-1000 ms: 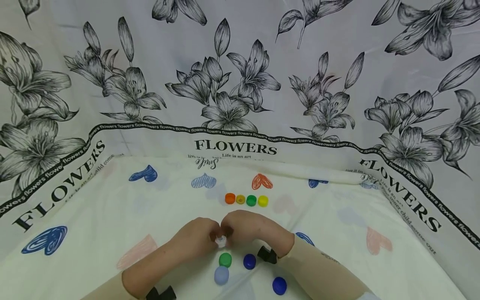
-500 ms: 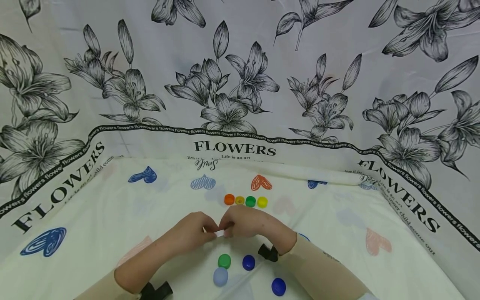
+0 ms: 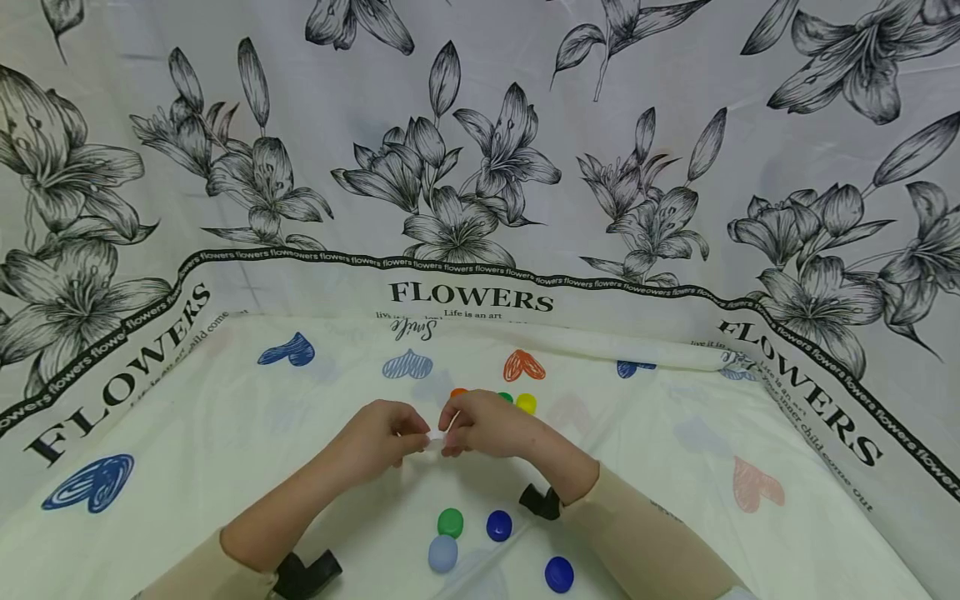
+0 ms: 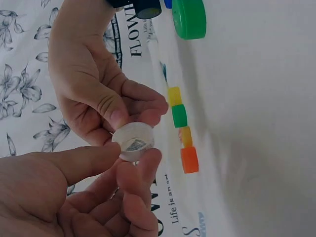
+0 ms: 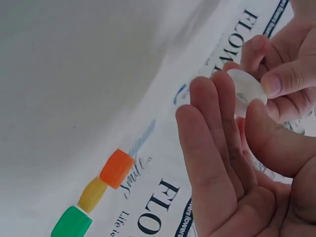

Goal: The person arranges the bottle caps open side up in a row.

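A small round translucent white bottle cap point(image 4: 132, 141) is held up between both hands, over the cloth. My left hand point(image 3: 378, 442) pinches it between thumb and fingers on one side. On the other side, my right hand point(image 3: 491, 427) has its thumb and fingers at the cap's rim. In the right wrist view, the white cap point(image 5: 249, 89) shows its hollow side. Behind the right hand runs a row of caps: orange point(image 3: 458, 392), mustard point(image 4: 185, 137), green point(image 3: 506, 397) and yellow point(image 3: 527, 403). The mustard one is hidden in the head view.
Nearer than the hands lie a green cap point(image 3: 450, 522), a light blue cap point(image 3: 442, 553) and two dark blue ones, an upper blue cap point(image 3: 499, 526) and a lower blue cap point(image 3: 558, 574). A cream cloth point(image 3: 675, 500) with printed hearts covers the surface; a flower-print curtain point(image 3: 300, 108) hangs behind.
Both hands have moved away from the body with the white cap, up toward the row of caps. The right hand now covers part of that row. The loose caps have stayed put.
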### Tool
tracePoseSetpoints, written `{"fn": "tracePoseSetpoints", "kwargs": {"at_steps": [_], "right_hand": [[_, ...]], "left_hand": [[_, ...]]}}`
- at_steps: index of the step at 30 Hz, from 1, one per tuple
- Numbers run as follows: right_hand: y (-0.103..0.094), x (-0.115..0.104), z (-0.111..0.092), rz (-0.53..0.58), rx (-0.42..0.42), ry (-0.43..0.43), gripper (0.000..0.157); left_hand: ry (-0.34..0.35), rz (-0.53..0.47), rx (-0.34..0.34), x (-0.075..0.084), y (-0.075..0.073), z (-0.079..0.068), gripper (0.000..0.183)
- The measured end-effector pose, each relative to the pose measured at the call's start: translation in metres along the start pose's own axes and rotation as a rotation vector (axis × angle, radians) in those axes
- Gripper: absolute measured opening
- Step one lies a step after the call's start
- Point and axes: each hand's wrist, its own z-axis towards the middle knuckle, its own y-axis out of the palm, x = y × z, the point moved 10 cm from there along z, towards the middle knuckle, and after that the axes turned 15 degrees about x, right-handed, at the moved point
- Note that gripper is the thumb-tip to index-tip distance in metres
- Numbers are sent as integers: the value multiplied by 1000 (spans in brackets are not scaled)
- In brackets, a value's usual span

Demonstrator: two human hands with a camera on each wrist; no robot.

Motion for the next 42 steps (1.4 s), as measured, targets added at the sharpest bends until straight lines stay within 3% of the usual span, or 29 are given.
{"fn": "tracePoseSetpoints", "kwargs": {"at_steps": [7,14,22,28,42], "right_hand": [[-9,4,7,105,101,36,4],[-11,12,11,104,144,80,6],[-9,23,16,71,139,112,23],[-6,27,17,109,129,132,32],[-2,37,14,116,95,213,58]], "left_hand": [[-84,-112,108,-11,-9,9,8],[-121,-180,130,-20,-5,13,13],[-141,-193,117,-29,3,14,28],[-191,-240,88,-37,10,17,45],[-278,-343,4,-49,24,18,61]]}}
